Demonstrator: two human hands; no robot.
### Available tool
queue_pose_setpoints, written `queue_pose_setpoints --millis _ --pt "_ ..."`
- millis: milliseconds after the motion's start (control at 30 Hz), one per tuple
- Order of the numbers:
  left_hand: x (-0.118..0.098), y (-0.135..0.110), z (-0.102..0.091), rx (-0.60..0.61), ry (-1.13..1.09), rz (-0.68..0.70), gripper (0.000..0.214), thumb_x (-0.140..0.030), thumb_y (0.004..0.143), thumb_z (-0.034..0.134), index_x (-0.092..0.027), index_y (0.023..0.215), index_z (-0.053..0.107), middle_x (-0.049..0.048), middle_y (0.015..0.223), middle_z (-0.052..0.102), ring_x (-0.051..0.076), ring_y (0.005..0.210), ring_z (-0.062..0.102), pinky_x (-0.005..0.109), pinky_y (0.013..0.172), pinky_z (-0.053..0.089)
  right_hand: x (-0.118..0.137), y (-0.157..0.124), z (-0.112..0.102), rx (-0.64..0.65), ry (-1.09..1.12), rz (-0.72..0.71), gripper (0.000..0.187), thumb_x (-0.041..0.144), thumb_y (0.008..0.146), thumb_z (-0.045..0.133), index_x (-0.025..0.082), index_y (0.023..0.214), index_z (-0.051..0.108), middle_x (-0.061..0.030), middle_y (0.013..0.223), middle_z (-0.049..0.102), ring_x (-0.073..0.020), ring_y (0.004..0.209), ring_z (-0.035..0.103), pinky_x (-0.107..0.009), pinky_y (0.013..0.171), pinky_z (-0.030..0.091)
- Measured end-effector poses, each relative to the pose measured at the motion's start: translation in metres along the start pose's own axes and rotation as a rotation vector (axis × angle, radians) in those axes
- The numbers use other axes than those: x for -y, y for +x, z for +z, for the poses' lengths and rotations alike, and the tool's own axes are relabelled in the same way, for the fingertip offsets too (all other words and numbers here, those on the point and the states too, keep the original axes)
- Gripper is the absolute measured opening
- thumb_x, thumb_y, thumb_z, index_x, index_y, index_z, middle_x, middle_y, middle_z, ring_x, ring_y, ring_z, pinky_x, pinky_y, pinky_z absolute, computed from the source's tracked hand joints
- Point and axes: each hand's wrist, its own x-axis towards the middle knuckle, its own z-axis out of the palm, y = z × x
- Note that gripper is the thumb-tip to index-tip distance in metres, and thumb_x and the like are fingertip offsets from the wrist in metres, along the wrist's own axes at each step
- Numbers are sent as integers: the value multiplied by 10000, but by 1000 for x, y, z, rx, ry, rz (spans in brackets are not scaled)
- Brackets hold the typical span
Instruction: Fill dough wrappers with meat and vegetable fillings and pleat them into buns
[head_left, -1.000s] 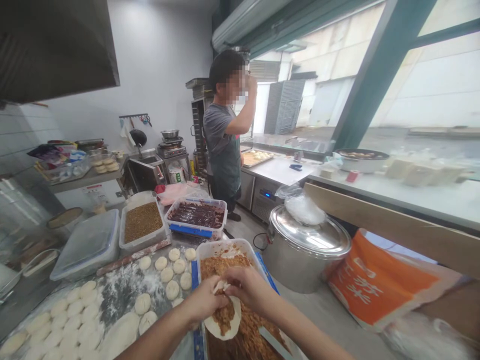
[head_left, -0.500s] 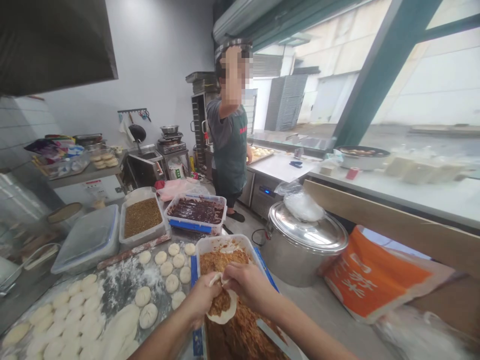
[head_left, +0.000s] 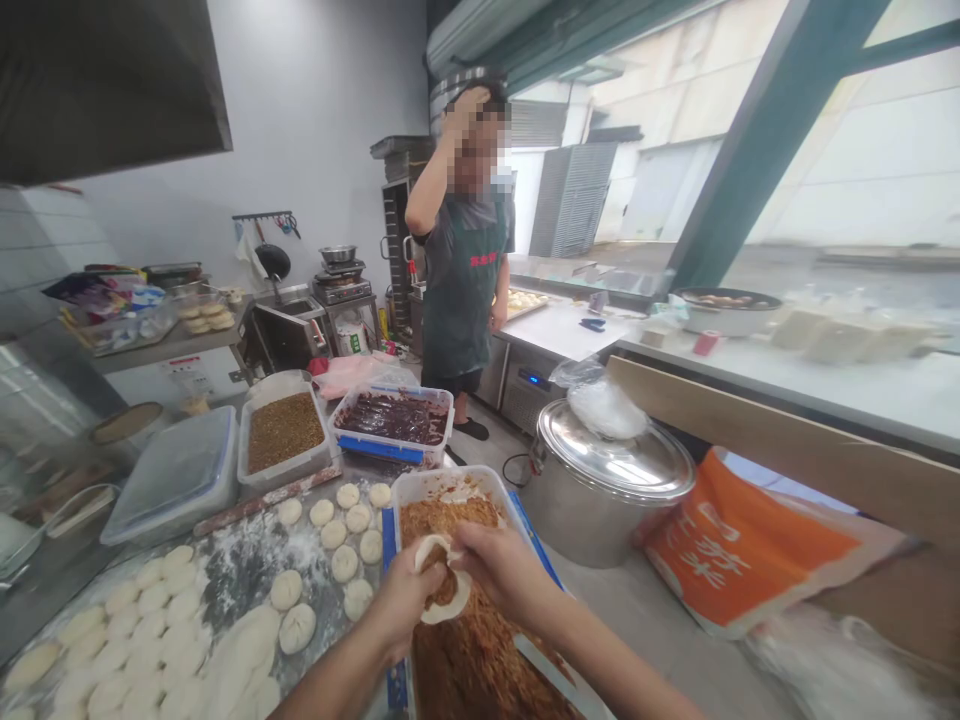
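A round dough wrapper with brown filling in its middle is held over a clear plastic bin. My left hand is closed around its left side, with the thumb over the filling. At the upper right, the fingers of my right hand pinch its rim. Brown shredded filling fills the bin under both hands. A flat metal spatula lies in this filling, below my right forearm.
Floured dough pieces and filled buns cover the worktop at left, near a rolling pin. Bins of dark paste and brown crumbs stand beyond. At right are a lidded steel pot and an orange sack. A co-worker stands ahead.
The wrapper has turned and its filling shows more between my hands. My left thumb now rests over the filling. The co-worker has turned towards me, one hand still raised to the head.
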Motion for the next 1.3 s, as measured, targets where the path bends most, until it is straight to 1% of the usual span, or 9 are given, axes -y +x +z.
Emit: queue_pose_setpoints --millis 200,400,567,667,733,833,967,1200,1300 --pt "-8 1 -1 49 192 -119 216 -182 630 506 -164 845 520 -3 674 532 149 593 522 376 567 480 4 5 -3 83 -74 41 226 136 705 508 169 927 480 7 720 578 -112 638 517 -203 546 301" --pt "-8 5 -7 121 305 -220 226 -151 594 455 -176 805 531 4 640 553 183 591 552 382 542 466 11 6 0 123 -266 16 64 182 746 484 167 717 539 -27 717 609 -140 662 546 -228 563 280" --pt "-17 13 -12 140 402 -181 173 -94 544 501 -150 700 552 -5 579 523 145 529 514 314 525 439 13 11 2 97 -249 83 217 166 685 527 185 901 537 -10 678 609 -162 654 557 -221 528 272" --pt "-26 10 -14 173 247 -166 276 -169 624 558 -178 900 554 22 779 577 148 684 544 294 618 448 3 15 3 35 -106 124 53 195 732 498 177 750 544 -3 647 594 -137 625 540 -205 530 295" --pt "-26 4 -13 183 -3 -139 362 -268 709 539 -220 1064 487 46 976 561 158 830 542 305 699 447 -2 15 3 -29 9 157 139 238 786 450 164 685 511 -8 636 584 -119 595 523 -196 529 313" --pt "-14 -2 -9 76 -216 -40 418 -306 733 542 -234 1129 432 58 1077 523 166 908 524 305 744 438 -2 11 6 -49 29 168 173 261 817 408 163 699 488 -14 654 579 -116 601 518 -196 540 325" --pt "4 0 -5 -73 -68 -66 337 -305 708 546 -188 1019 488 62 928 573 175 802 544 314 665 457 9 5 11 48 -250 59 70 217 769 454 179 787 510 -24 744 591 -147 681 535 -224 577 304" --pt "7 8 -5 -93 157 -129 261 -259 630 513 -180 878 529 9 728 543 147 659 511 322 584 461 7 7 13 98 -274 165 227 184 731 491 170 957 490 -24 735 610 -150 677 557 -217 535 270" --pt "7 8 -4 -72 200 -168 244 -204 592 469 -186 826 536 -1 690 536 147 647 508 334 577 466 8 7 12 148 -293 148 95 181 758 465 179 814 542 -27 736 618 -145 695 567 -218 552 279"
